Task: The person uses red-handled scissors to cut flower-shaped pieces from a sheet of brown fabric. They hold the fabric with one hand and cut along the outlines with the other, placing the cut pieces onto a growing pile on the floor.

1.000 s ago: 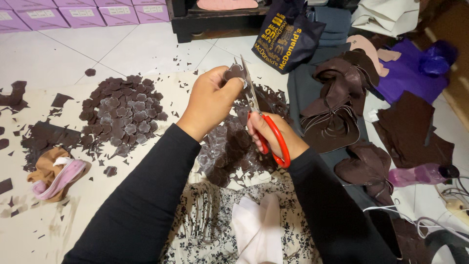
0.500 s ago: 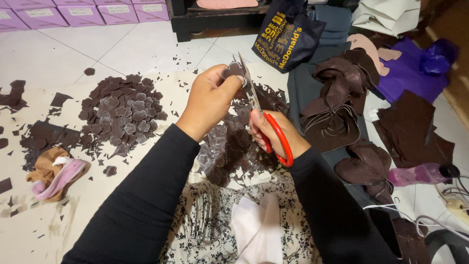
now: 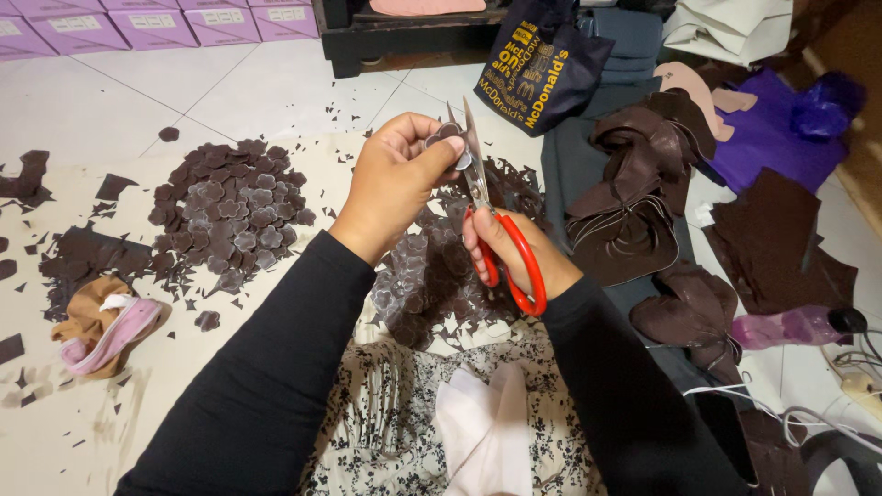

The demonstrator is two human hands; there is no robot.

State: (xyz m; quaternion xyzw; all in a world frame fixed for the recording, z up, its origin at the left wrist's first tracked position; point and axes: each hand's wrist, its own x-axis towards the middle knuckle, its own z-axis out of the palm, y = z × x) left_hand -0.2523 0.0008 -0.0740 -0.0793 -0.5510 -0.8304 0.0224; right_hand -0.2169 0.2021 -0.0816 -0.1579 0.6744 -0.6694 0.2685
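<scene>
The left hand (image 3: 390, 184) pinches a small dark flower-shaped piece (image 3: 445, 134) against the blades; the right hand (image 3: 514, 253) grips the red-handled scissors (image 3: 496, 234); a heap of cut shapes (image 3: 234, 207) lies left, bare floor tiles (image 3: 220, 87) beyond.

Brown cutout (image 3: 447, 134) mostly hidden under left hand (image 3: 390, 188) thumb and fingers. Scissors (image 3: 491, 220) lower blades and handle loop partly hidden by right hand (image 3: 514, 257). Purple boxes (image 3: 138, 23) cut off by top edge. Dark chair part (image 3: 841, 459) cut off bottom right.
</scene>
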